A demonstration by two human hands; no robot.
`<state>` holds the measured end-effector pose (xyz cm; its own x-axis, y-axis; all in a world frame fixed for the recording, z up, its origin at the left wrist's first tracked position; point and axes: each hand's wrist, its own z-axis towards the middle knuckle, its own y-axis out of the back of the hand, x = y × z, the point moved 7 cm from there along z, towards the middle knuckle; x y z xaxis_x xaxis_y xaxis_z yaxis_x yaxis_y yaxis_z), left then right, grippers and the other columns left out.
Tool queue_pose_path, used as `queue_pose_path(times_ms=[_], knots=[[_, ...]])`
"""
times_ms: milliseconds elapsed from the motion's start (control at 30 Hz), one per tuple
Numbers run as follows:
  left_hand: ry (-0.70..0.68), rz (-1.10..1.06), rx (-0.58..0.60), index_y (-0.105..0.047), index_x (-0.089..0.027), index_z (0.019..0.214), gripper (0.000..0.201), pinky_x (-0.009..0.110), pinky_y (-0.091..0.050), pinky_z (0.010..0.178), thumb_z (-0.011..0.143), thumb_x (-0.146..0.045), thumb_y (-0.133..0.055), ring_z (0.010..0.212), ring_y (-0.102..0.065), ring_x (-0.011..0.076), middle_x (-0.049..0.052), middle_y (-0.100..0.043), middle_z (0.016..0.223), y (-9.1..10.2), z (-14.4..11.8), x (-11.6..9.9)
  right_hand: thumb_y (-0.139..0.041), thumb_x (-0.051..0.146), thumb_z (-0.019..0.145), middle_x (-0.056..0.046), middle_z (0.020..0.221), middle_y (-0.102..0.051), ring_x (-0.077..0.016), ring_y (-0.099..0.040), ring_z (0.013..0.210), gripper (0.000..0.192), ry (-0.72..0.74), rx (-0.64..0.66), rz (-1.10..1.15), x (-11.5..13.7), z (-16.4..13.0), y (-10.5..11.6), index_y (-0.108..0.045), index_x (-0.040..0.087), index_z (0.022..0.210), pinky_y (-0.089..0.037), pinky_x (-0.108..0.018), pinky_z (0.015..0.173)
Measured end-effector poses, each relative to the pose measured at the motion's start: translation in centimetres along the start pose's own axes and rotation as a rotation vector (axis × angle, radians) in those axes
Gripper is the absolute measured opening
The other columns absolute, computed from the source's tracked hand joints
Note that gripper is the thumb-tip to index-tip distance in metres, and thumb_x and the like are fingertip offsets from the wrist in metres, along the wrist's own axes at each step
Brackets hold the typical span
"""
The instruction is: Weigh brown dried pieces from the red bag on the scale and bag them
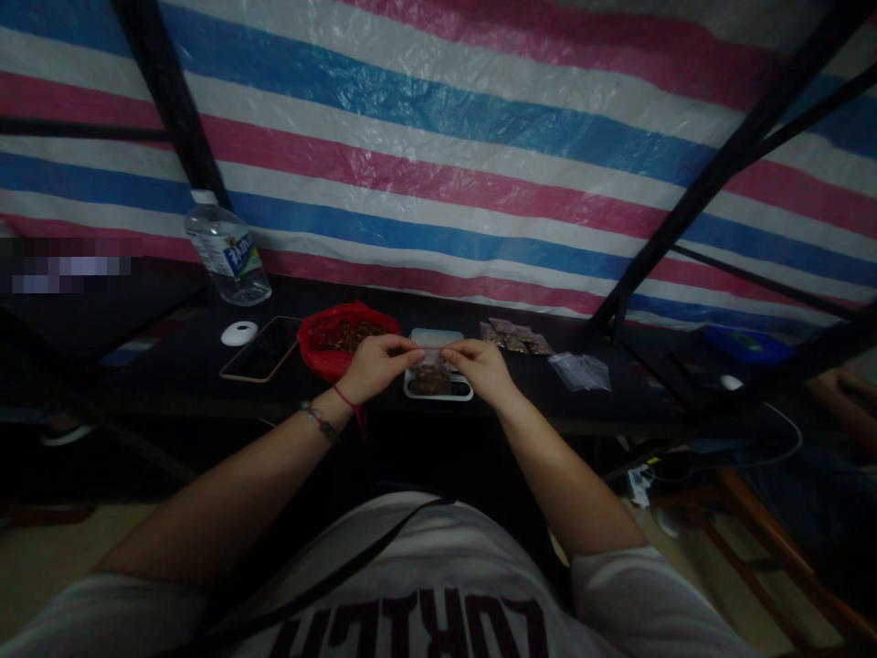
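Note:
Between my two hands is a small clear plastic bag (431, 375) with dark brown pieces in it. My left hand (380, 366) pinches its upper left corner, and my right hand (481, 367) pinches the upper right one. Directly behind and below the bag lies a white digital scale (438, 334); whether the bag touches it I cannot tell. Left of the scale, a red plastic bag (349, 320) stands open with small brown pieces inside. To the right are several filled small bags (515, 335) and a few flat clear bags (581, 372).
A phone (261, 349), a white round object (239, 334) and a large clear bottle (229, 251) stand or lie at the left of the dark table (370, 409). Dark metal bars (650, 265) rise before a striped plastic sheet (425, 174). Another person's arm (846, 402) shows far right.

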<state>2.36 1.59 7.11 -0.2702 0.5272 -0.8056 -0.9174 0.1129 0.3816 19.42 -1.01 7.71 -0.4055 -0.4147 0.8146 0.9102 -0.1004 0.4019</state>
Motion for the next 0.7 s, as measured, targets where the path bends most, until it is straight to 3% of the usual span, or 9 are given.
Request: queue_pose_path(times_ms=[300,400,500,600,700], knots=[[0.063,-0.031,-0.090,-0.072,-0.015,0.076,0.026,0.028,-0.051,0.070,0.068,-0.040,-0.068,0.072,-0.065,0.0182,0.005,-0.072,0.076,1.1,0.4,0.6,-0.067,0.043,0.073,-0.004,0.072,-0.070,-0.0179,-0.064,0.072,0.026,-0.050,-0.153,0.122,-1.6,0.3,0.8,-0.071,0.018,0.072,-0.049,-0.029,0.070],[0.115,-0.095,-0.189,-0.072,-0.015,0.080,0.028,0.029,-0.052,0.072,0.069,-0.040,-0.068,0.075,-0.066,0.0192,0.005,-0.073,0.079,1.4,0.2,0.8,-0.069,0.043,0.071,-0.004,0.094,-0.070,-0.0180,-0.065,0.084,0.034,-0.051,0.012,0.243,-2.1,0.2,-1.1,-0.068,0.021,0.096,-0.051,-0.030,0.077],[0.119,-0.122,-0.205,-0.073,-0.015,0.084,0.032,0.030,-0.053,0.075,0.070,-0.043,-0.067,0.079,-0.067,0.0204,0.006,-0.073,0.083,1.4,0.2,0.7,-0.074,0.037,0.066,-0.005,0.097,-0.070,-0.0180,-0.066,0.085,0.039,-0.081,0.213,0.264,-2.4,0.2,-2.6,-0.067,0.020,0.100,-0.051,-0.031,0.078],[0.109,-0.203,-0.175,-0.072,-0.013,0.092,0.041,0.032,-0.053,0.079,0.074,-0.049,-0.063,0.084,-0.067,0.0209,0.009,-0.073,0.091,1.8,0.6,0.8,-0.071,0.038,0.068,-0.004,0.085,-0.070,-0.0152,-0.065,0.070,0.035,-0.135,0.105,0.270,-3.3,0.9,-0.5,-0.066,0.017,0.096,-0.052,-0.027,0.065],[0.144,-0.233,-0.203,-0.069,-0.013,0.100,0.051,0.032,-0.054,0.076,0.079,-0.056,-0.053,0.082,-0.068,0.0203,0.011,-0.072,0.094,3.9,1.5,2.3,-0.068,0.044,0.069,-0.003,0.082,-0.068,-0.0116,-0.059,0.056,0.040,-0.134,-0.163,0.233,-4.6,2.0,4.9,-0.062,0.016,0.098,-0.049,-0.024,0.053]])
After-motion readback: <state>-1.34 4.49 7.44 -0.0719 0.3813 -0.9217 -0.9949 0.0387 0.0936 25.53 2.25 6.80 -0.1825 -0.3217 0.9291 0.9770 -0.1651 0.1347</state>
